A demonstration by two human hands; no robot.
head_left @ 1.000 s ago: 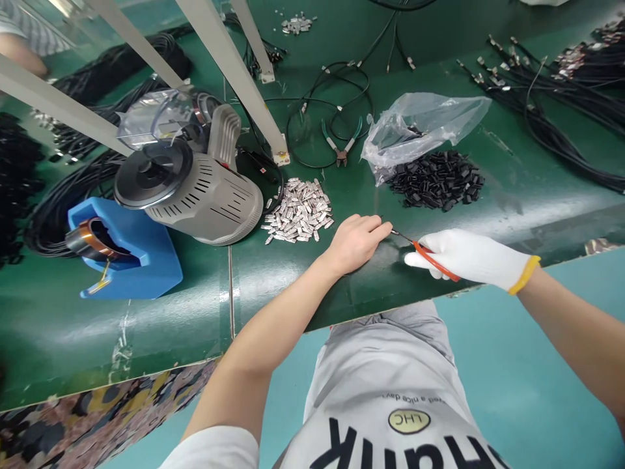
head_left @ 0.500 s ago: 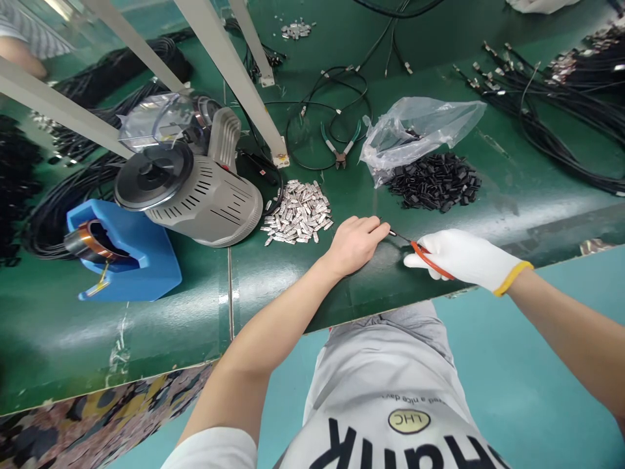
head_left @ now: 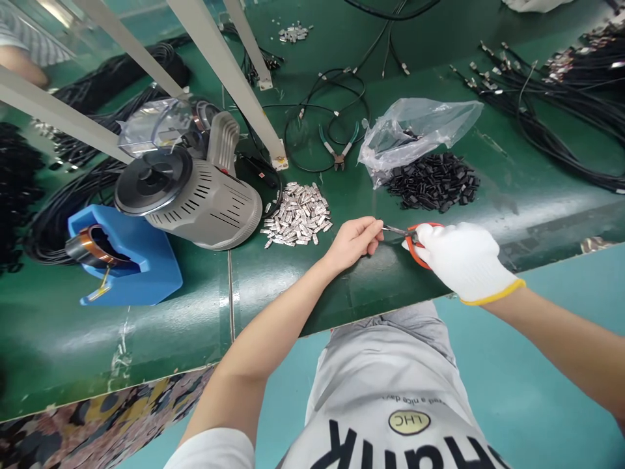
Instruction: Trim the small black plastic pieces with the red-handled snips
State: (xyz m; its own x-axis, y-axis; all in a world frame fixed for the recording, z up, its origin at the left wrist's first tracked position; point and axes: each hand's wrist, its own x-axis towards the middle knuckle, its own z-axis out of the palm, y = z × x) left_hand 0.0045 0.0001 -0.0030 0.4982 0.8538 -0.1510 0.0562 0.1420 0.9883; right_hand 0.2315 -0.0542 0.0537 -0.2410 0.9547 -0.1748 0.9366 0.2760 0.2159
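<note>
My bare left hand (head_left: 355, 241) rests on the green table (head_left: 205, 312), its fingers pinched on something small I cannot make out. My right hand (head_left: 461, 260), in a white glove with a yellow cuff, grips orange-handled scissors (head_left: 413, 236). The scissor tips point left and reach my left fingertips. A pile of small silver metal shells (head_left: 299, 215) lies just left of my left hand. A heap of small black plastic parts (head_left: 433, 182) lies beyond my right hand.
A grey round machine (head_left: 195, 189) and a blue tape dispenser (head_left: 122, 257) stand at the left. A clear plastic bag (head_left: 415, 130), green-handled pliers (head_left: 338, 146) and black cables (head_left: 551, 111) lie further back. Slanted metal frame bars (head_left: 229, 71) cross the upper left.
My right hand has turned and lifted the scissors, so the orange loop now shows. The scissor tips moved closer to my left fingers, which rose slightly into a pinch.
</note>
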